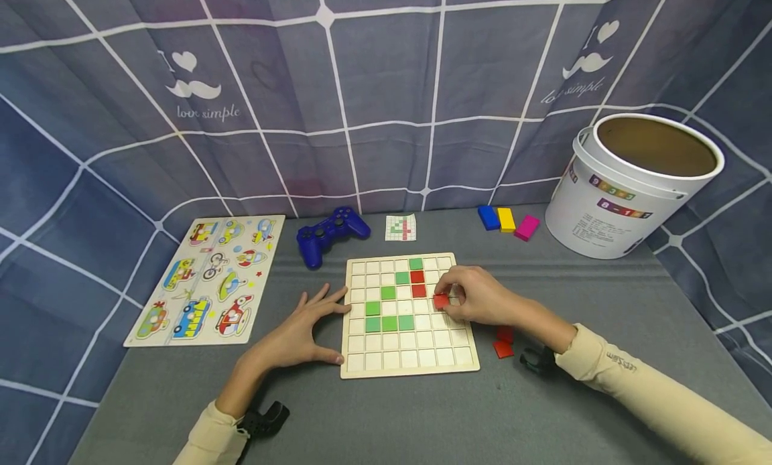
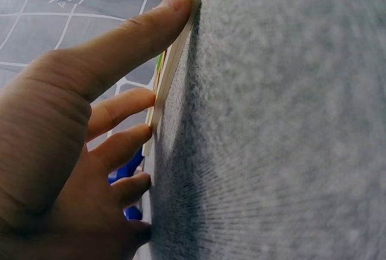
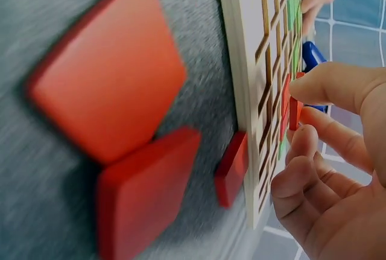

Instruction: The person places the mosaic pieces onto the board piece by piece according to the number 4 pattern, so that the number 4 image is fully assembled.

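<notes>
A wooden grid board (image 1: 410, 364) lies in the middle of the grey table, with several green tiles (image 1: 389, 323) and two red tiles (image 1: 418, 284) set in its cells. My right hand (image 1: 449, 297) hovers over the board's right side and pinches a red tile (image 1: 441, 301) between thumb and fingers; the right wrist view shows that red tile (image 3: 294, 115) held on edge just above the board (image 3: 253, 91). My left hand (image 1: 332, 331) lies spread on the table, straight fingers and thumb (image 2: 160, 52) touching the board's left edge (image 2: 172, 73).
Loose red tiles (image 1: 503, 341) lie just right of the board, large in the right wrist view (image 3: 108, 67). Behind stand a blue game controller (image 1: 330, 234), a pattern card (image 1: 401, 228), blue, yellow and pink blocks (image 1: 505, 220) and a white bucket (image 1: 633, 183). A vehicle puzzle (image 1: 208, 277) lies left.
</notes>
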Tool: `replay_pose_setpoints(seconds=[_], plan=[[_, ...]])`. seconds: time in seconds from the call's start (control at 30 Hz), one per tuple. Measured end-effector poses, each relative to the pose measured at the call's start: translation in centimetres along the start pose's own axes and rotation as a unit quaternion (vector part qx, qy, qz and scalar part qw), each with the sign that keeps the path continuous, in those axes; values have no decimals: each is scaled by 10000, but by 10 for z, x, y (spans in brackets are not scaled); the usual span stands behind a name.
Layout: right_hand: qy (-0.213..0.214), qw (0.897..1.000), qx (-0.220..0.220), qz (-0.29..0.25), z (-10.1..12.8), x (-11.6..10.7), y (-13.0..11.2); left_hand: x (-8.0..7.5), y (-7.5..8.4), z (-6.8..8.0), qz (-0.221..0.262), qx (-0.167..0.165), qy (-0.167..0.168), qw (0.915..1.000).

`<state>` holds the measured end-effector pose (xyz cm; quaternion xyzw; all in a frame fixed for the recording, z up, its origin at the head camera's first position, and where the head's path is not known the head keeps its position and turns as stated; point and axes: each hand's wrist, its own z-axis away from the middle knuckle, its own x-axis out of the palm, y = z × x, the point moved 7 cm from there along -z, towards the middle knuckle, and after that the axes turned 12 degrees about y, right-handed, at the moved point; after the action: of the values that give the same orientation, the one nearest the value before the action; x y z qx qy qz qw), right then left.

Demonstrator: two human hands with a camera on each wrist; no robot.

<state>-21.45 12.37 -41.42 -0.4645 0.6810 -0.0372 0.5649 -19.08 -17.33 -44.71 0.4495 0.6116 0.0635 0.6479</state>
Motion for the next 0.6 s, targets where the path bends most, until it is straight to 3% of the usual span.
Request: replay_pose_setpoints(seconds=[0.37, 0.6], plan=[[-119, 9995, -227, 205, -15, 19, -13, 0, 1, 0, 34, 25, 26, 10000], [-274, 9991, -153, 277, -20, 26, -14, -1, 1, 0, 44, 11, 7, 10000]])
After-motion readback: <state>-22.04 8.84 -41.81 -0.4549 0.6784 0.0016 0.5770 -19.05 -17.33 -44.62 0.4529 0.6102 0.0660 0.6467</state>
